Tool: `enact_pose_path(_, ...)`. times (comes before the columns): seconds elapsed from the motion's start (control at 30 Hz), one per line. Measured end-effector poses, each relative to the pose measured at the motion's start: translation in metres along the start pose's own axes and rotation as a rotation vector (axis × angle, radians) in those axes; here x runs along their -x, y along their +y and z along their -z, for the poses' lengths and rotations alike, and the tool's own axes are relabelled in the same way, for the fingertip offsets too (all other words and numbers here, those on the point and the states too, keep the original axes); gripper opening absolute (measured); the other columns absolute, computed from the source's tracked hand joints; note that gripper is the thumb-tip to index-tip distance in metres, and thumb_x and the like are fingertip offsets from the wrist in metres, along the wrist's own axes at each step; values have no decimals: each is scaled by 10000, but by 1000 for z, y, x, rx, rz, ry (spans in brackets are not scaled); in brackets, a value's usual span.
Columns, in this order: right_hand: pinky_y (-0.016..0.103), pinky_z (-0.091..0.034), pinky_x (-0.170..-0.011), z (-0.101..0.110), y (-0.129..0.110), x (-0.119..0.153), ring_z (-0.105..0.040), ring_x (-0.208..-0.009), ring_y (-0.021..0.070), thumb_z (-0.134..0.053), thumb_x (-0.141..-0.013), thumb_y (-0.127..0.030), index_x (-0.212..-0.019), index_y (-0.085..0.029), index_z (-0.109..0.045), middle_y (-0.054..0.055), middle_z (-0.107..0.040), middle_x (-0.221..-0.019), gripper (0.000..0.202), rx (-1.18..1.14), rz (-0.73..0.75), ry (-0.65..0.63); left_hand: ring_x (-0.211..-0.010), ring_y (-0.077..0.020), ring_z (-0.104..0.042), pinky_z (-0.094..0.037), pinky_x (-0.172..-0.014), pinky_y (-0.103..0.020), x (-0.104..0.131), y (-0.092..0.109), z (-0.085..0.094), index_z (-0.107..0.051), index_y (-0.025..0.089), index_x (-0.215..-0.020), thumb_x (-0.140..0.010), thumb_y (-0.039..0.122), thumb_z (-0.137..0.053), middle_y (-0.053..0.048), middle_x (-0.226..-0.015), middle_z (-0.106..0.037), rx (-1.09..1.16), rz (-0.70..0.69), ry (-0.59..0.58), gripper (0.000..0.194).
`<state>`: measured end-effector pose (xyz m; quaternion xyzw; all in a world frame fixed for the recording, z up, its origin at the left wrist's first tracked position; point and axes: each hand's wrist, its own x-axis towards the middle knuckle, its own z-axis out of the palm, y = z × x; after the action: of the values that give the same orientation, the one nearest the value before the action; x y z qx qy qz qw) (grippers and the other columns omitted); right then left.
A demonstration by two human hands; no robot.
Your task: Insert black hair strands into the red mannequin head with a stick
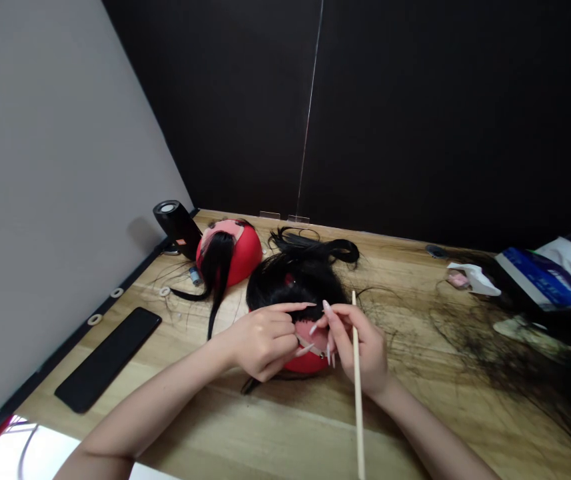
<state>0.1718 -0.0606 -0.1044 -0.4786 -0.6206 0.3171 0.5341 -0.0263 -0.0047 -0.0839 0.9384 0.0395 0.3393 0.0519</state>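
Between my hands sits a red rounded form [305,363] with a pink cap [310,333] over it. Long black hair [290,280] covers its far part and trails onto the table behind. My left hand [265,340] rests at the form's left side, index finger stretched across the hair and the other fingers curled. Whether anything is in those curled fingers is hidden. My right hand [365,343] is closed at the form's right side, thumb and index fingertips near each other. A thin pale wooden stick [358,400] runs through that hand, pointing down toward me.
A second red form [248,257] with black hair stands behind left, beside a black cylindrical speaker [178,227]. A black phone [108,360] lies on the left. Loose hair [490,347], crumpled tissue [480,280] and a blue packet [540,277] are on the right. Dark panels [390,120] rise behind.
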Motion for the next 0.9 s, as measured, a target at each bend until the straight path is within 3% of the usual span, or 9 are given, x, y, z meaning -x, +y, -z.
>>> enact_pose_path(0.2,254,-564,-431,3,-21,-5,-667,-510,175,-670,-826,-542,-952,-123,-606,136,-714,-833,442,-184,-374,-49,-527,-128,-456,-502,-1078,-418,3,-1,1,-445,206,-628,-864,124,-458,23,-551,-473,-5,18,-23,250)
enact_pose_path(0.43,298,-597,-419,19,-41,-12,-690,-521,221,-780,-682,-553,-1085,-81,-580,195,-715,-959,652,-302,-617,-103,-527,-124,-443,-493,-1084,-425,2,0,2,-439,203,-631,-866,122,-454,29,-554,-451,0,12,-23,250)
enact_pose_path(0.67,292,-596,-424,19,-44,-15,-695,-530,221,-767,-721,-492,-1154,-62,-552,193,-715,-961,647,-313,-664,-122,-511,-131,-427,-512,-1050,-461,0,1,3,-427,221,-633,-882,131,-436,43,-554,-409,24,21,-39,264)
enact_pose_path(0.9,268,-561,-404,10,-37,-13,-693,-547,214,-817,-641,-477,-1155,-70,-546,175,-698,-996,710,-311,-657,-107,-532,-120,-435,-485,-1092,-436,4,2,1,-428,198,-619,-864,119,-466,30,-555,-438,9,17,-24,259)
